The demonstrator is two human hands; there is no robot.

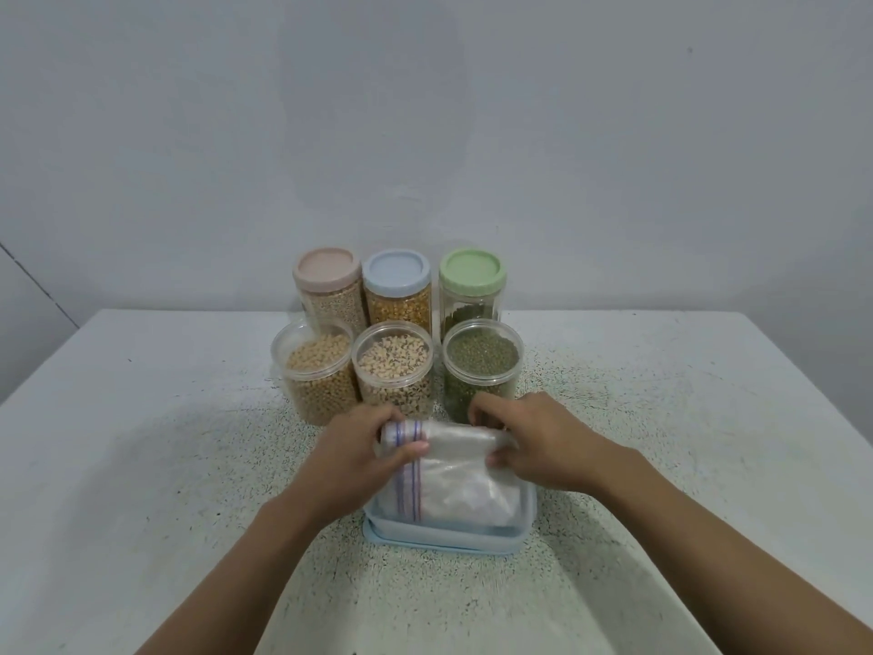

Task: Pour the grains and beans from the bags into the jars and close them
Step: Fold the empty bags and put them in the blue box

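Speckled table [141,418] carries six jars [394,366] just beyond the hands, the nearer three lidless. Left hand [359,458] and right hand [534,442] each pinch one end of a bag [453,442] (seemingly empty, probably to fold it away) over the box [444,541] beneath them.

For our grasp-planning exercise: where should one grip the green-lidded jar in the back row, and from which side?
Probably by the green lid, from above or from the right: the jar of green beans blocks its front, and the blue-lidded jar crowds its left.

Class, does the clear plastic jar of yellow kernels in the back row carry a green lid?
No, the clear plastic jar of yellow kernels carries a pale blue round lid.
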